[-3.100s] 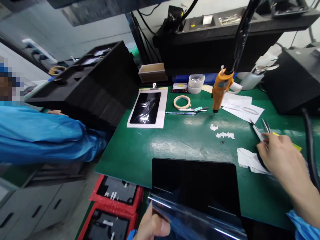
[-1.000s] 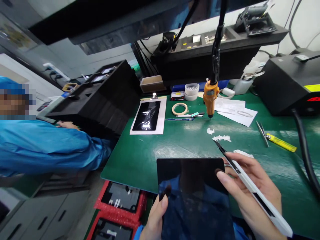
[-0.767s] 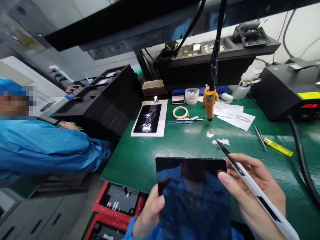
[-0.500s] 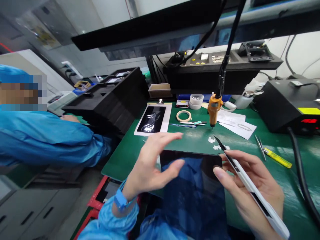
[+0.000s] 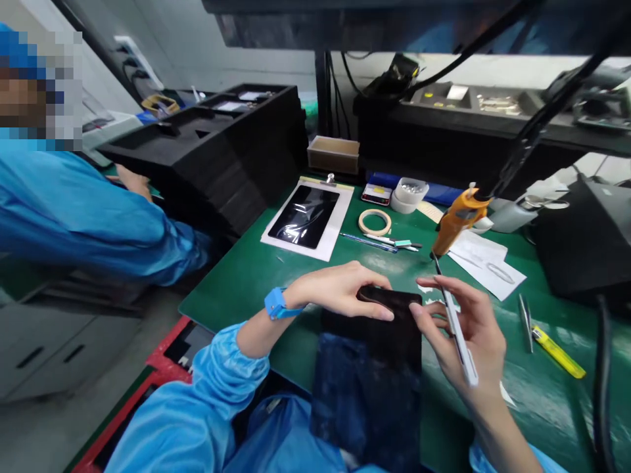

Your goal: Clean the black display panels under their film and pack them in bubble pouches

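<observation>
A black glossy tablet [image 5: 369, 387] leans over the table's near edge, my blue sleeve mirrored in its screen. My left hand [image 5: 350, 292] grips its top edge, thumb on the front and fingers reaching behind. At the upper right corner my right hand [image 5: 466, 328] rests its thumb against the tablet. That same hand holds a slim white utility knife [image 5: 459, 338], its dark pointed blade aimed away from me. Beyond the hands, a second tablet [image 5: 305, 217] lies on a white clipboard [image 5: 338, 230].
An orange electric screwdriver [image 5: 456, 220] hangs over the bench. Nearby lie a tape roll [image 5: 374, 222], pens [image 5: 369, 242], tweezers [image 5: 526, 322] and a yellow cutter [image 5: 559, 351]. Stacked black trays [image 5: 236, 171] stand at left, beside a co-worker in blue [image 5: 89, 210].
My left hand has moved right and closed from spread fingers onto the tablet's top edge. The knife now points more directly away from me. The view has shifted, and the screwdriver hangs more tilted.
</observation>
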`<state>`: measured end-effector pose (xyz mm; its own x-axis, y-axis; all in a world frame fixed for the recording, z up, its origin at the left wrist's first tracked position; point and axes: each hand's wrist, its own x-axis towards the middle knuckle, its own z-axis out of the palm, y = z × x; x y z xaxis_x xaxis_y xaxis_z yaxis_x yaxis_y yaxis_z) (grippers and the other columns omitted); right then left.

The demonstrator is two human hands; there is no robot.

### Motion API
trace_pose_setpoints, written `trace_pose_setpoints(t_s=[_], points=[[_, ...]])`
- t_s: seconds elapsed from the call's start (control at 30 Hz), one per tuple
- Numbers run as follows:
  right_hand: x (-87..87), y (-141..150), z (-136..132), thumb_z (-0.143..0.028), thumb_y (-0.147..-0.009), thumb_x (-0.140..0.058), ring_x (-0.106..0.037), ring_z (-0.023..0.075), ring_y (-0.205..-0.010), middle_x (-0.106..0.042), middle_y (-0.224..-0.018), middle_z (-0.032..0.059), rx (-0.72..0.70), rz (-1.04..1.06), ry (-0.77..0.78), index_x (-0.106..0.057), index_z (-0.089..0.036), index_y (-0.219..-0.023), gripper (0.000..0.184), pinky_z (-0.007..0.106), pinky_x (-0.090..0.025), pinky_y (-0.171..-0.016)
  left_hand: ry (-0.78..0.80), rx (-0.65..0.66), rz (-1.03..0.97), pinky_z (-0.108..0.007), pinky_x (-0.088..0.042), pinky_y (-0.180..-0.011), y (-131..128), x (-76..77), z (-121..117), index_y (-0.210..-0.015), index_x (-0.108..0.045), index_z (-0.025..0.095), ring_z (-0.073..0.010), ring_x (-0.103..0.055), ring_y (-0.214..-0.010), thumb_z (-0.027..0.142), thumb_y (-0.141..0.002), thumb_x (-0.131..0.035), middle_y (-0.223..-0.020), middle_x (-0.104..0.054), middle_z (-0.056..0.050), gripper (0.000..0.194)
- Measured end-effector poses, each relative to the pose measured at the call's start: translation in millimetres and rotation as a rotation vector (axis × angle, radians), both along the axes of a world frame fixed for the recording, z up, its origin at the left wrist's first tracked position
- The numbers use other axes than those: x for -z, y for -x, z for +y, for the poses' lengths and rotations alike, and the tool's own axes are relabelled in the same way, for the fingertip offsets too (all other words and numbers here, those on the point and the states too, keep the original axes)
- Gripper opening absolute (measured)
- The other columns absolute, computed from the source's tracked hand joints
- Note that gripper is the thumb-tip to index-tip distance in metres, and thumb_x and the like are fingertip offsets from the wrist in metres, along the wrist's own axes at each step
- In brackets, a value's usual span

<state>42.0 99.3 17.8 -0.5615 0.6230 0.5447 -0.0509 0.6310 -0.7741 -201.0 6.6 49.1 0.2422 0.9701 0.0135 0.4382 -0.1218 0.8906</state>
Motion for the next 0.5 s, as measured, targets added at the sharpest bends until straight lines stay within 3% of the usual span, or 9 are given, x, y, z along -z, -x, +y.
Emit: trace_pose_setpoints(t_s=[0.3, 0.5], points=[[29.7, -2, 6, -0.011, -0.103, -0.084, -0.081, 0.0185, -0.090, -0.083, -0.118, 0.0042, 0.002, -0.105, -0.167, -0.078, -0.030, -0.136, 0.038, 0.028, -0.071, -0.074, 0.117, -0.027, 0.144, -0.032, -0.031, -0.065, -2, 18.3, 5, -0.102, -0.073, 0.019, -0.0157, -0.055, -0.066, 0.045, -0.108, -0.079, -0.073, -0.061, 0.006, 0.028], [33.1, -2, 7, -0.004, -0.104, -0.082, -0.077, 0.0170, -0.093, -0.081, -0.114, 0.0053, -0.003, -0.132, -0.277, -0.074, -0.024, -0.138, 0.041, 0.026, -0.067, -0.073, 0.128, -0.007, 0.202, -0.035, -0.027, -0.064, -6, 23.1, 6, -0.098, -0.068, 0.022, -0.0177, -0.048, -0.063, 0.047, -0.111, -0.075, -0.069, -0.055, 0.006, 0.029]])
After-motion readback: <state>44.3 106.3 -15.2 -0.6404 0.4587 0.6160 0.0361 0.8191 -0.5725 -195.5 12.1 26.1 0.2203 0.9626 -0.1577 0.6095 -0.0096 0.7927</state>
